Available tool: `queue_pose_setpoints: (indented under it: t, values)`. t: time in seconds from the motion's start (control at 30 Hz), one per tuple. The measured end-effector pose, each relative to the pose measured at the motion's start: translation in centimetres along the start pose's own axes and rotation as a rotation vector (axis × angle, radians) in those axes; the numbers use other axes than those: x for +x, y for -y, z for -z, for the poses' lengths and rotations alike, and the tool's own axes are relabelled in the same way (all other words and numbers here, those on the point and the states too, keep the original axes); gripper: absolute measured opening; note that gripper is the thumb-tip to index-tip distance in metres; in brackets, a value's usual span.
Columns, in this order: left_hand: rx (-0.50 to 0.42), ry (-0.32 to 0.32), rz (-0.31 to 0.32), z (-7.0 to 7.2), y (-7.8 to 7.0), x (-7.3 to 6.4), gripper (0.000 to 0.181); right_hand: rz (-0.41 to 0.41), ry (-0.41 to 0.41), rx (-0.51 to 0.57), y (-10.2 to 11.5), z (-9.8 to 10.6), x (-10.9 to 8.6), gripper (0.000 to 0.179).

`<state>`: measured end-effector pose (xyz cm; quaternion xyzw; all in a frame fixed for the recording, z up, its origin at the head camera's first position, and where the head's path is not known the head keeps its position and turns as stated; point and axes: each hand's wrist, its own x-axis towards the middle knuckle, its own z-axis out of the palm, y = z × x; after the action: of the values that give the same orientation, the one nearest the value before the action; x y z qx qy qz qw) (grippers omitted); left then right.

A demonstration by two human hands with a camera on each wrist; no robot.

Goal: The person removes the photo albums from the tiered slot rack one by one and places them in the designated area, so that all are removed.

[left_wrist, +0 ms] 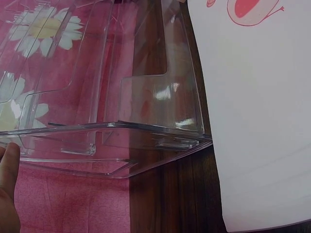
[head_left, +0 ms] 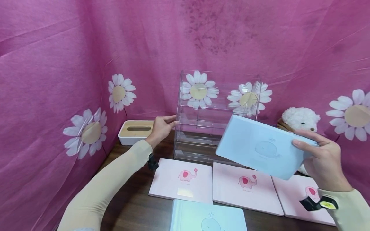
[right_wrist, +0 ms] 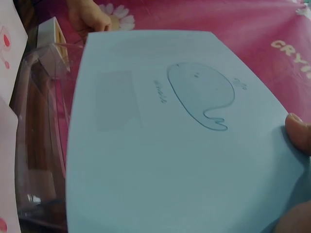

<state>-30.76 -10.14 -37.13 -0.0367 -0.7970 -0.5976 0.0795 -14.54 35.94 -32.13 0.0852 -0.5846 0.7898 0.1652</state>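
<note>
My right hand (head_left: 323, 157) grips the right end of a light blue notebook (head_left: 254, 147) with a whale drawing, thumb on the cover. The notebook is tilted in the air and overlaps the right front of a clear acrylic tiered rack (head_left: 199, 138) in the head view. At the rack's left side panel, my left hand (head_left: 163, 128) touches the edge with its fingertips. In the left wrist view only part of that hand's finger (left_wrist: 8, 170) shows beside the transparent rack (left_wrist: 146, 102). The whale notebook (right_wrist: 160, 165) fills most of the right wrist view.
Pink elephant notebooks (head_left: 185, 189) lie in a row before the rack, with another blue whale notebook (head_left: 208, 221) nearer me. A white tissue box (head_left: 134, 138) with a wooden lid stands left; a white plush bear (head_left: 300, 120) sits right. Pink flowered cloth (head_left: 150, 57) hangs behind.
</note>
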Motion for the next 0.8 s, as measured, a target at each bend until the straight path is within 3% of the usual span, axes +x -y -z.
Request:
queue_pose_setpoints:
  t: [0.23,0.4,0.53,0.67,0.8]
  values:
    - [0.003,0.022,0.002,-0.5,0.0,0.0,0.038,-0.015,0.013,-0.011,0.7,4.4,-2.1,0.042]
    - [0.006,0.016,0.013,-0.5,0.0,-0.1,0.038,-0.054,0.104,0.013,0.4,7.7,-3.6,0.047]
    - [0.012,0.023,0.013,-0.3,-0.1,-0.1,0.038,-0.117,0.131,-0.010,0.1,9.7,-4.8,0.050]
    - [0.024,0.021,0.012,-0.2,-0.1,-0.1,0.039,-0.228,0.121,-0.084,0.2,11.6,-5.8,0.050]
    - [0.031,0.017,0.026,0.0,0.1,-0.3,0.039,-0.443,0.143,-0.251,0.7,13.5,-6.5,0.050]
